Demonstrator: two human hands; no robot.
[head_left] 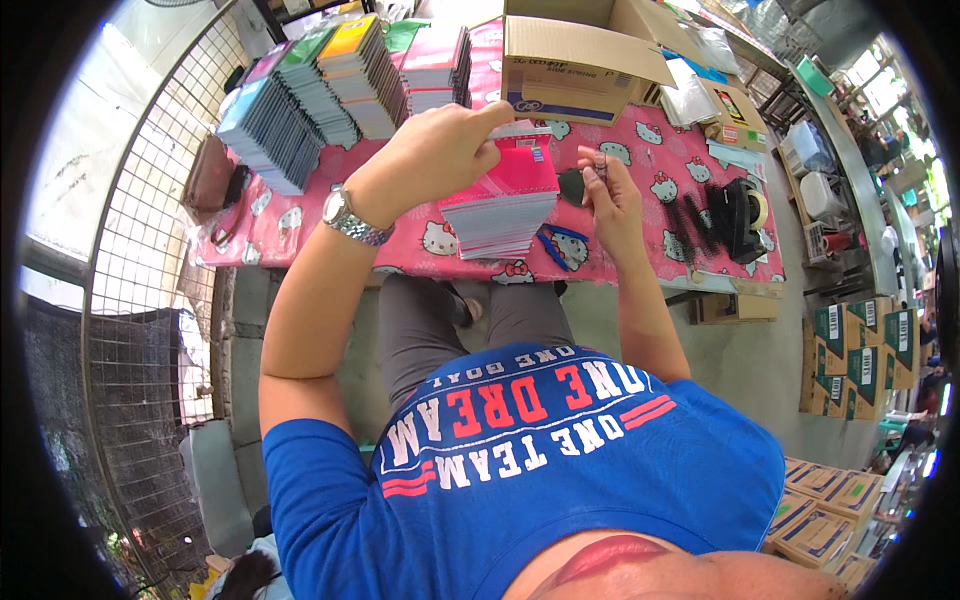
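A stack of spiral-edged notebooks with a bright pink cover (505,178) on top stands at the near edge of the table. Over its far left part is my left hand (445,150), wearing a watch; its fingers are curled, the index finger reaches right, and what they hold, if anything, is hidden. To the right of the stack, my right hand (612,195) is raised with thumb and fingers pinched together; anything between them is too small to name. A dark, rounded flat piece (571,187) lies between stack and right hand. Blue-handled pliers (556,248) rest beside the stack.
Several tall notebook stacks (270,130) line the table's far left. An open cardboard box (570,85) stands behind the pink stack. At right are a black tape dispenser (742,222) and a heap of thin black coils (690,222). A brown bag (207,175) sits at the left edge.
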